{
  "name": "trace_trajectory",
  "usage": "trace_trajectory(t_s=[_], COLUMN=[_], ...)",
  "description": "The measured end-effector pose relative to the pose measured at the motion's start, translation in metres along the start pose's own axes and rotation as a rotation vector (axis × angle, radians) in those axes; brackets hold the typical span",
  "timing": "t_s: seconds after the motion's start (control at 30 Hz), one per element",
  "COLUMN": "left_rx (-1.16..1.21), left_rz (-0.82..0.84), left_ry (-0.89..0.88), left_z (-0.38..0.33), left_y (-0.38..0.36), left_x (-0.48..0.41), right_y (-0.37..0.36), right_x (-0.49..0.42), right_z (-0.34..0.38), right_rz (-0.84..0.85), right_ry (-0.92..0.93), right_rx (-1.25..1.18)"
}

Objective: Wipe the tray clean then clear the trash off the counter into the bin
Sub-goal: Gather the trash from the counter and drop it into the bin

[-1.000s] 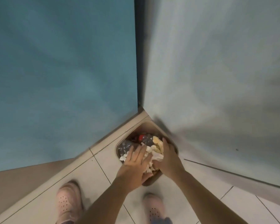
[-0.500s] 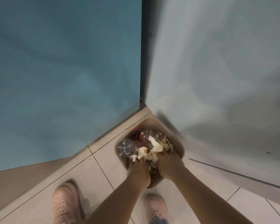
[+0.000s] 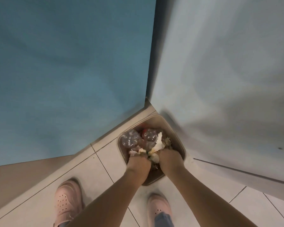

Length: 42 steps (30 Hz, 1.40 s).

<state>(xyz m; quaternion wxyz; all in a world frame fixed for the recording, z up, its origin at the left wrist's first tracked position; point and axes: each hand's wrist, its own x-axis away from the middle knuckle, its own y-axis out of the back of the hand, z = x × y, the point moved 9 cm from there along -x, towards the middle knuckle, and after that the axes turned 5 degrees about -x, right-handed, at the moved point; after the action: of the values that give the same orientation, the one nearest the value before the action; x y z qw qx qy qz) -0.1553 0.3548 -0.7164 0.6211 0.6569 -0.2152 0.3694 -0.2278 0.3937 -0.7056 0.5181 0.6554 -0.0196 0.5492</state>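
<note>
— Firstly, the hands?
— Left hand (image 3: 138,163) and right hand (image 3: 170,158) side by side, both curled tight, knuckles up, gripping the crumpled white paper trash (image 3: 159,141)
— Location of that trash?
— Inside the square brown plastic bin (image 3: 178,136), against two clear plastic bottles (image 3: 131,140). Bin stands on the pale tiled floor (image 3: 39,199), cornered between a blue wall panel (image 3: 72,63) and a grey-white panel (image 3: 220,63); pink perforated shoes (image 3: 67,202) just before it

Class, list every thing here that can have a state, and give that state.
bin, upright on the floor, open top, nearly full.
plastic bottles, lying inside the bin.
crumpled paper, in the bin, held by both hands.
left hand, curled round crumpled paper.
right hand, curled round crumpled paper.
</note>
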Motion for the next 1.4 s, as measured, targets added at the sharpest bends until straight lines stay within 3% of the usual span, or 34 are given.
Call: trace_trajectory(t_s=[0.17,0.33,0.53,0.73,0.87,1.17,1.3,1.4], left_rx=[0.381,0.884,0.937,1.117,1.093,0.968,0.905,0.868], left_rz=[-0.265,-0.823,-1.246,-1.38,-1.474,-1.284,-1.162,-1.119], left_ry=[0.144,0.294,0.209,0.241,0.271,0.529,0.643,0.677], left_z=[0.035,0.103,0.158,0.225,0.296,0.471,0.526,0.562], left_y=[0.063,0.167,0.307,0.364,0.376,0.36,0.348,0.348], left_x=[0.079,0.221,0.416,0.552,0.623,0.658,0.647,0.635], right_y=[0.056,0.188,0.352,0.467,0.512,0.562,0.584,0.584], right_x=[0.062,0.177,0.334,0.427,0.454,0.414,0.375,0.338], right_z=[0.012,0.061,0.157,0.283,0.357,0.461,0.509,0.565], right_rz=[-0.17,-0.569,-0.764,-0.804,-0.793,-0.761,-0.72,-0.503], right_ry=[-0.007,0.189,0.489,0.715,0.788,0.768,0.789,0.825], right_rx=[-0.174,-0.559,-0.993,-1.022,-1.06,-1.043,-0.752,-0.342])
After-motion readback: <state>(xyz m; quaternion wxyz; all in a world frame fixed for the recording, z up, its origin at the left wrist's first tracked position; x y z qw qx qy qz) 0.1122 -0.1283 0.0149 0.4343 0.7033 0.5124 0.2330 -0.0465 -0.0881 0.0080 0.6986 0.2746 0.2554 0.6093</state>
